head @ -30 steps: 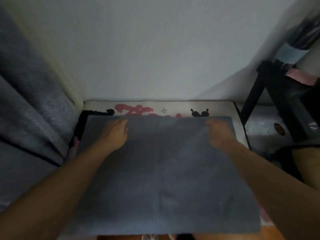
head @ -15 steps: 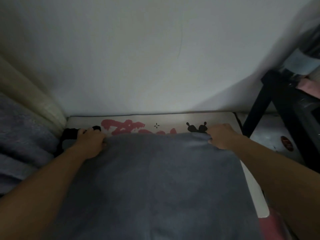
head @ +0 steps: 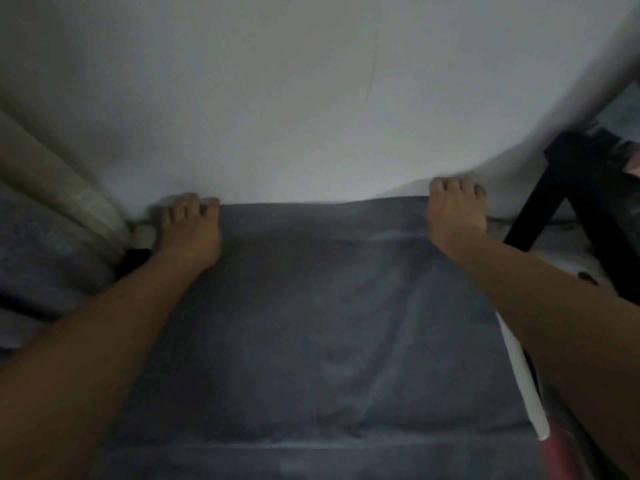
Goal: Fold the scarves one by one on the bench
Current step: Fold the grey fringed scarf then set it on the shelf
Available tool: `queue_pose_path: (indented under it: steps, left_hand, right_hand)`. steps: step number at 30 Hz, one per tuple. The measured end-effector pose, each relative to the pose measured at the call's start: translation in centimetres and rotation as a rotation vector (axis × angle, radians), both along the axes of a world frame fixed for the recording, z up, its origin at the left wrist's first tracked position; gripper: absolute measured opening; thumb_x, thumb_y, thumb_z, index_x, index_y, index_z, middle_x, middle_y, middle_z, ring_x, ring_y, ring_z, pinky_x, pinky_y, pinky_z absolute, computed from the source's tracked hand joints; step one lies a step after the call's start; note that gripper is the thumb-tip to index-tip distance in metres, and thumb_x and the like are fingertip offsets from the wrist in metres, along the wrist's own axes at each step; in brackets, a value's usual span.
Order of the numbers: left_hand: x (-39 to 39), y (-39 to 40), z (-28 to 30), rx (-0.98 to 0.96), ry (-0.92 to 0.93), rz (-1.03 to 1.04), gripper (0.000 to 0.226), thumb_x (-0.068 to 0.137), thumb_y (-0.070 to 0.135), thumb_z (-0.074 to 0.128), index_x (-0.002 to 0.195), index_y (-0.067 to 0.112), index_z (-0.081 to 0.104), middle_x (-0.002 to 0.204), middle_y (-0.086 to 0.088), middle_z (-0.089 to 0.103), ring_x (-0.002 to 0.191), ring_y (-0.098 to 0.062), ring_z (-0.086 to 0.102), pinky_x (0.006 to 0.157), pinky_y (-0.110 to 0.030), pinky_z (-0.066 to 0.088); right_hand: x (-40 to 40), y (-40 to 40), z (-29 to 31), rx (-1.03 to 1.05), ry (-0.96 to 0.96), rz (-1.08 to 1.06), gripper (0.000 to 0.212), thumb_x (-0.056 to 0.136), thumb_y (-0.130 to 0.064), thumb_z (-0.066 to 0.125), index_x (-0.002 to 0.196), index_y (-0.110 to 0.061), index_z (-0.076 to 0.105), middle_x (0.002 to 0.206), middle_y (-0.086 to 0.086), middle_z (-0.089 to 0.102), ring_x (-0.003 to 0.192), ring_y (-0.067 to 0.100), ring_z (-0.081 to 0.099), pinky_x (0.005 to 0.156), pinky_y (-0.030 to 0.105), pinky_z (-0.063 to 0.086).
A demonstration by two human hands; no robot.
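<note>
Scarf spread on bench
Our left hand (head: 188, 230) and right hand (head: 453, 213) grip the grey scarf's (head: 311, 323) far corners, apparently stretching it flat.

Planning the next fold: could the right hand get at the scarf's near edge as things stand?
Probably yes: the right hand is at the grey scarf's far corner, and nothing lies on the cloth between it and the near edge.

We see a large grey soft fabric scarf (head: 311, 323) spread flat over the white bench (head: 523, 382). At 10 o'clock our left hand (head: 188, 230) grips its far corner; at 2 o'clock our right hand (head: 453, 213) grips the other, against the pale wall (head: 311, 98).
</note>
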State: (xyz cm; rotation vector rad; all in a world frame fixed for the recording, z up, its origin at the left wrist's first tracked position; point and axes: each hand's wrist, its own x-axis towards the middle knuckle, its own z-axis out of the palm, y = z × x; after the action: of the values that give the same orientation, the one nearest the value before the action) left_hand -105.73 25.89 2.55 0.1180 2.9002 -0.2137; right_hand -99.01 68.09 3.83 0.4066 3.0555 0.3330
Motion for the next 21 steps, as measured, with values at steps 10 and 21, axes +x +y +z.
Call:
queue_pose_path:
  steps: [10,21]
  left_hand:
    - [29.8,-4.1,-8.3,0.274,-0.104,0.062,0.069,0.097,0.059,0.026,0.150,0.020,0.048,0.155,-0.026,0.038,0.141,-0.050,0.034,0.107,-0.064,0.038]
    - [32.4,-16.1,-6.5,0.409,-0.117,0.824,0.092,0.084,0.066,0.059,0.141,-0.005,0.047,0.140,-0.027,0.052,0.124,-0.044,0.054,0.100,-0.050,0.049]
  right_hand:
    - [27.2,-11.7,-9.7,-0.460,0.048,0.158,0.053,0.100,-0.042,0.037,0.140,-0.011,0.053,0.149,0.021,0.043,0.136,0.044,0.039,0.108,0.055,0.040]
    - [35.4,-16.2,-7.6,-0.466,0.264,-0.110,0.025,0.078,0.002,0.065,0.102,0.001,0.061,0.111,0.025,0.052,0.095,0.045,0.048,0.079,0.056,0.045]
